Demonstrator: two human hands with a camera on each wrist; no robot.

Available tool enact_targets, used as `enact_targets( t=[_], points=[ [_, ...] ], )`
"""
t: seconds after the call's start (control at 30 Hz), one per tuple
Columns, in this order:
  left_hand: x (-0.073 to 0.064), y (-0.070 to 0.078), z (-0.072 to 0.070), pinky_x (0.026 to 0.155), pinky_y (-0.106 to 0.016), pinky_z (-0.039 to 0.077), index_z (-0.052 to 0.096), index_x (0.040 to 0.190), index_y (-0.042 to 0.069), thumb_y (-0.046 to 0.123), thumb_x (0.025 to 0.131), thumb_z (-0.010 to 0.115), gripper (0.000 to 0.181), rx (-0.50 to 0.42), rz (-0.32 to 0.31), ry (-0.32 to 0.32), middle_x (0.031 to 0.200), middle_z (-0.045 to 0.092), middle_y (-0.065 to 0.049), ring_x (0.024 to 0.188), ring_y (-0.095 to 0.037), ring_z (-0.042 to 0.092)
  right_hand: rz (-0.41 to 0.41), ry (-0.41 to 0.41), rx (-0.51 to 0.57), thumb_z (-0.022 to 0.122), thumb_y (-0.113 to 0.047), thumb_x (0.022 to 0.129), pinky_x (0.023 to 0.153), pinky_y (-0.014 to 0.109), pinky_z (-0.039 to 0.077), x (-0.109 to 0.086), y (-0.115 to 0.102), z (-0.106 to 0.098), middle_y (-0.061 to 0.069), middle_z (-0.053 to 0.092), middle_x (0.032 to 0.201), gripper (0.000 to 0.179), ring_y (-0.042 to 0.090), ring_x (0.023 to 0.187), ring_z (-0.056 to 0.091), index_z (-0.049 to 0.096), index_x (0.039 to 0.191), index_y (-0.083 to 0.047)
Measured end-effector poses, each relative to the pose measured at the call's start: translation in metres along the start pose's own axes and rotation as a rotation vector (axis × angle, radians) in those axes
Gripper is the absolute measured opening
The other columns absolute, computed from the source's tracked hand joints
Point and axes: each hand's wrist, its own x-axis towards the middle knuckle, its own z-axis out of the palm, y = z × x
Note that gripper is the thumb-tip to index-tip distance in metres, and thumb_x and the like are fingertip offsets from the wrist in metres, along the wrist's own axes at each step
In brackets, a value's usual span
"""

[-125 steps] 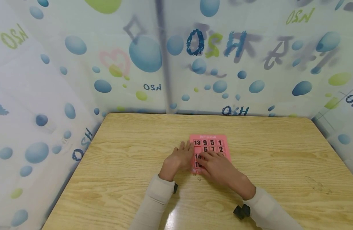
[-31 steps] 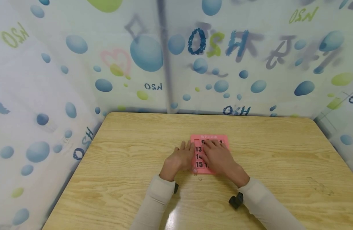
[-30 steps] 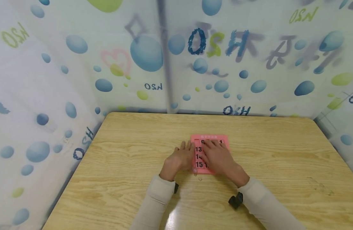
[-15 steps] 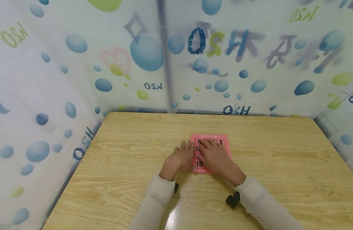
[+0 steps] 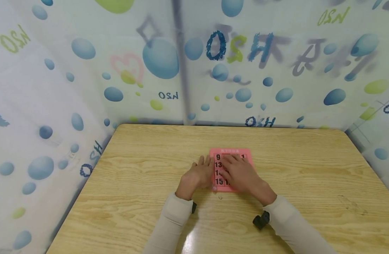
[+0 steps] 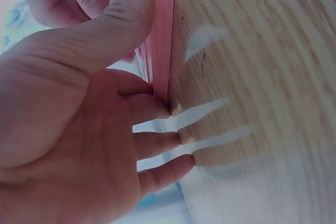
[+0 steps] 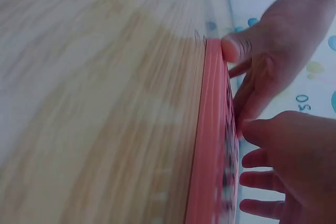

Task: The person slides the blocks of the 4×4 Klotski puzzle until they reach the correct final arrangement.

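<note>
A pink number sliding puzzle (image 5: 213,151) lies flat on the wooden table. My left hand (image 5: 197,175) steadies its left side, with fingers stretched and spread along the edge and the thumb on the near left corner. Over the tiles lies my right hand (image 5: 242,175), fingertips touching the upper rows. Tile 9 (image 5: 218,157) occupies the top left corner, with 13, 14 and 15 below it; tile 1 is partly visible at top right. Most other tiles are hidden under the right hand. The right wrist view shows the right fingers (image 7: 262,180) extended above the puzzle's face.
The wooden table (image 5: 143,162) extends around the puzzle on all sides. A patterned curtain (image 5: 128,77) with blue and green drops stands behind its far edge. Small dark wrist cameras (image 5: 261,221) sit near the sleeves.
Tile 9 has slid left into the top left corner, where a gap stood one second ago. Earlier, 13 moved down from that corner. The right hand has shifted slightly; the left stays put.
</note>
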Motion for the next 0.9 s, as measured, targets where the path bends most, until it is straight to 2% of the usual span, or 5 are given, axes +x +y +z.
enact_targets(
  t=[0.33, 0.5, 0.9],
  points=[
    [-0.001, 0.001, 0.001, 0.122, -0.046, 0.018, 0.01, 0.16, 0.009, 0.045, 0.082, 0.076, 0.109, -0.039, -0.009, 0.012, 0.167, 0.007, -0.009, 0.154, -0.03, 0.005, 0.057, 0.051, -0.046, 0.056, -0.034, 0.101, 0.105, 0.059, 0.041, -0.015, 0.02, -0.001, 0.015, 0.053, 0.144, 0.047, 0.035, 0.135, 0.045, 0.059, 0.137, -0.004],
    [-0.001, 0.001, 0.002, 0.122, -0.046, 0.018, 0.011, 0.16, 0.009, 0.043, 0.081, 0.077, 0.109, -0.045, -0.008, 0.019, 0.167, 0.008, -0.009, 0.154, -0.03, 0.005, 0.075, 0.05, -0.053, 0.055, -0.037, 0.101, 0.105, 0.058, 0.041, -0.02, 0.026, -0.001, 0.014, 0.053, 0.144, 0.048, 0.035, 0.134, 0.045, 0.059, 0.138, -0.006],
    [-0.001, 0.001, 0.001, 0.123, -0.046, 0.017, 0.01, 0.16, 0.009, 0.044, 0.081, 0.076, 0.109, -0.052, -0.012, 0.012, 0.167, 0.007, -0.009, 0.154, -0.03, 0.004, 0.071, 0.058, -0.036, 0.057, -0.034, 0.101, 0.103, 0.059, 0.042, -0.019, 0.025, -0.003, 0.015, 0.055, 0.142, 0.044, 0.035, 0.131, 0.047, 0.062, 0.134, -0.006]
  ],
)
